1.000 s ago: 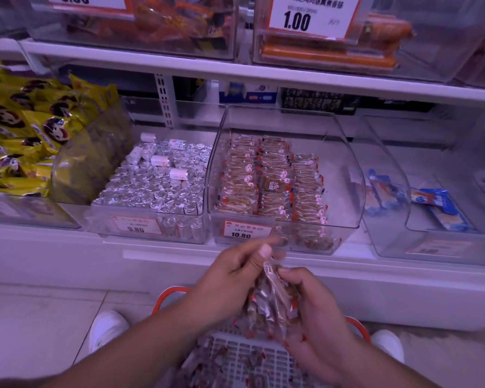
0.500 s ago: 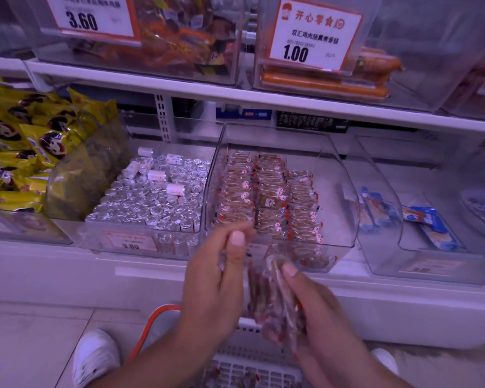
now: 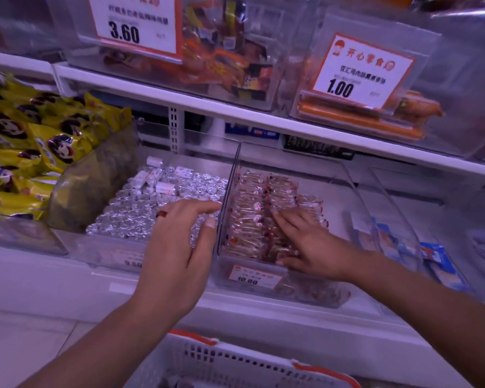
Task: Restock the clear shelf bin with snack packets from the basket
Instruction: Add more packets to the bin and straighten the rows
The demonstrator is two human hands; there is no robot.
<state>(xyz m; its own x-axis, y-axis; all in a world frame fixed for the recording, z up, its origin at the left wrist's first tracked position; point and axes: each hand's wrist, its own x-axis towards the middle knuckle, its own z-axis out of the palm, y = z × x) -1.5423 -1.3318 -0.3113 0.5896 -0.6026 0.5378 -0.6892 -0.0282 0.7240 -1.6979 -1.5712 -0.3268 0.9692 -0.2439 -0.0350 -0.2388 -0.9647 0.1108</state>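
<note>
The clear shelf bin sits in the middle of the lower shelf, holding rows of small clear snack packets with red ends. My right hand lies inside the bin, its fingers spread flat on the front packets. My left hand hovers with straight fingers just left of the bin's left wall, over the neighbouring bin, holding nothing. The white basket with orange handles is at the bottom edge, between my forearms, and a few packets show inside it.
A bin of silver foil sweets stands left of the target bin, with yellow bags further left. Blue packets lie in the bin on the right. The upper shelf overhangs closely, carrying bins with price cards.
Both hands have risen from above the basket to the shelf. The bundle of packets they held is now down in the bin under my right hand. My left hand has let go.
</note>
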